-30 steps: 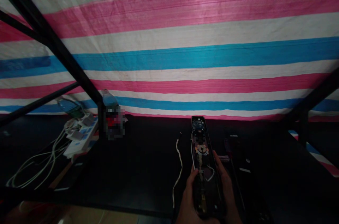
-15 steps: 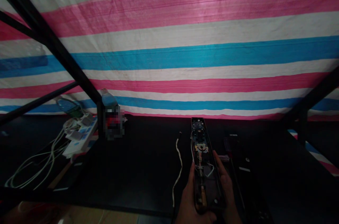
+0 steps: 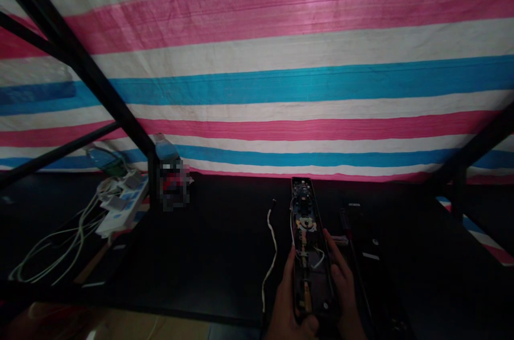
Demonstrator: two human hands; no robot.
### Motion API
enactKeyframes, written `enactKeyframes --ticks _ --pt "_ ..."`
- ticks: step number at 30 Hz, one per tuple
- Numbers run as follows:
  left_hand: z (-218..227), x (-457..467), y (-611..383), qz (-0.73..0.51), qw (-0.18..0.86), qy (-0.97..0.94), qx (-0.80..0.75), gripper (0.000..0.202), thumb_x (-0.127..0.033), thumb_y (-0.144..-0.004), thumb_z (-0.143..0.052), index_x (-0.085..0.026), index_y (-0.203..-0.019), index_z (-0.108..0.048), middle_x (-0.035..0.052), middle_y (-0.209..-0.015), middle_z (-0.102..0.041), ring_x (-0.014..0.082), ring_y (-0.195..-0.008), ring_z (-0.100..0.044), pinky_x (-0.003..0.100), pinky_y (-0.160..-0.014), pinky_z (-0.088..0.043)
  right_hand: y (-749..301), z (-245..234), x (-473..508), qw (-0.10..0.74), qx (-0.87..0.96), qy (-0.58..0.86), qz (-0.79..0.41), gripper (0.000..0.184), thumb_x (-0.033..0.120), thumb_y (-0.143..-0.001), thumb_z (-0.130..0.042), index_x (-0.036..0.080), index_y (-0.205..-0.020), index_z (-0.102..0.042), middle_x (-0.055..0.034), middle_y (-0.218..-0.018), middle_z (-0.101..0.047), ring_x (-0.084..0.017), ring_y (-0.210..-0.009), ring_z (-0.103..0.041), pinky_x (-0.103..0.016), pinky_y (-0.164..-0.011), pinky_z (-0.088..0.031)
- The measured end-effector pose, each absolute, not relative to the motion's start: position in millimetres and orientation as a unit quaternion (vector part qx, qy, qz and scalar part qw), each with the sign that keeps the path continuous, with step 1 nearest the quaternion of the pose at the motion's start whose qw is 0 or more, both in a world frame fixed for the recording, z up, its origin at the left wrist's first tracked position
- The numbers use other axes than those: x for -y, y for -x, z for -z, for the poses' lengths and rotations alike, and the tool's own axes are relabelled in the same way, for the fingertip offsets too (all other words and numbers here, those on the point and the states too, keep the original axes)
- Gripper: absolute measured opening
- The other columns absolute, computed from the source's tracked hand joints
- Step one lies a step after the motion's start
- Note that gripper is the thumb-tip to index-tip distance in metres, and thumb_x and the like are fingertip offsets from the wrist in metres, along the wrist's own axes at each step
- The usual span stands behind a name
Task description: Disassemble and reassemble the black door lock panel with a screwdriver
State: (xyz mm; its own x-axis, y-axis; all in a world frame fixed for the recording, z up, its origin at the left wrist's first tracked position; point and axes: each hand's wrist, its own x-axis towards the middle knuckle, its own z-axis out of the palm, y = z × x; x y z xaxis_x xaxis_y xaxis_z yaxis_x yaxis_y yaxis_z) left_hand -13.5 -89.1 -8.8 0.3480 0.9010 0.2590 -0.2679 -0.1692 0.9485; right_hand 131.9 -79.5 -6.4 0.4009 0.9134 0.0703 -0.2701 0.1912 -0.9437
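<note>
Grip closes firmly from both sides: the left hand [image 3: 284,297] and right hand [image 3: 344,289] clasp a long opened electronic casing [image 3: 310,254] at bottom center, the left thumb [image 3: 311,324] having shifted onto its lower end.

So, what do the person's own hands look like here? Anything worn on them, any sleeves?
Both the left hand and the right hand are bare, with no gloves. In this dim light, no ring, watch or band shows on either. The bottom edge of the view cuts them off around the wrists, so no sleeve is visible.
</note>
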Motion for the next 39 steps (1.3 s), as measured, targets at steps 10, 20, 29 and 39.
enactKeyframes --ticks 10,20,29,39 --pt "-4.1 92.9 18.0 -0.503 0.579 -0.568 -0.298 0.091 -0.073 -0.089 -0.049 -0.022 -0.160 -0.024 0.0105 -0.165 -0.031 0.0357 -0.152 -0.026 0.045 -0.123 -0.025 -131.6 6.0 79.0 0.685 0.349 0.465 -0.439 0.060 0.053 -0.086 -0.067 0.032 -0.141 -0.058 -0.0041 -0.151 -0.053 -0.030 -0.141 -0.047 -0.046 -0.114 -0.040" --pt "6.6 92.8 22.4 -0.465 0.591 -0.549 -0.365 0.078 -0.067 -0.093 -0.047 -0.024 -0.157 -0.035 0.0077 -0.164 -0.035 0.0329 -0.151 -0.030 0.043 -0.124 -0.024 -130.5 9.1 78.2 0.686 0.333 0.477 -0.437 0.059 0.049 -0.084 -0.069 0.030 -0.139 -0.060 -0.0059 -0.149 -0.055 -0.032 -0.135 -0.053 -0.046 -0.106 -0.048" --pt "6.7 91.2 16.1 -0.481 0.580 -0.524 -0.397 0.073 -0.059 -0.092 -0.056 -0.024 -0.154 -0.040 0.0082 -0.162 -0.039 0.0310 -0.150 -0.033 0.041 -0.124 -0.025 -132.2 12.3 70.0 0.681 0.298 0.446 -0.499 0.066 0.039 -0.079 -0.067 0.032 -0.143 -0.055 -0.0038 -0.150 -0.053 -0.031 -0.139 -0.049 -0.046 -0.106 -0.048" --pt "9.8 89.1 12.9 -0.497 0.569 -0.512 -0.409 0.072 -0.055 -0.094 -0.057 -0.023 -0.155 -0.038 0.0103 -0.162 -0.039 0.0322 -0.150 -0.033 0.044 -0.123 -0.027 -127.2 5.4 72.4 0.652 0.296 0.536 -0.446 0.056 0.048 -0.088 -0.065 0.032 -0.141 -0.057 -0.0019 -0.149 -0.055 -0.027 -0.139 -0.049 -0.042 -0.113 -0.040"
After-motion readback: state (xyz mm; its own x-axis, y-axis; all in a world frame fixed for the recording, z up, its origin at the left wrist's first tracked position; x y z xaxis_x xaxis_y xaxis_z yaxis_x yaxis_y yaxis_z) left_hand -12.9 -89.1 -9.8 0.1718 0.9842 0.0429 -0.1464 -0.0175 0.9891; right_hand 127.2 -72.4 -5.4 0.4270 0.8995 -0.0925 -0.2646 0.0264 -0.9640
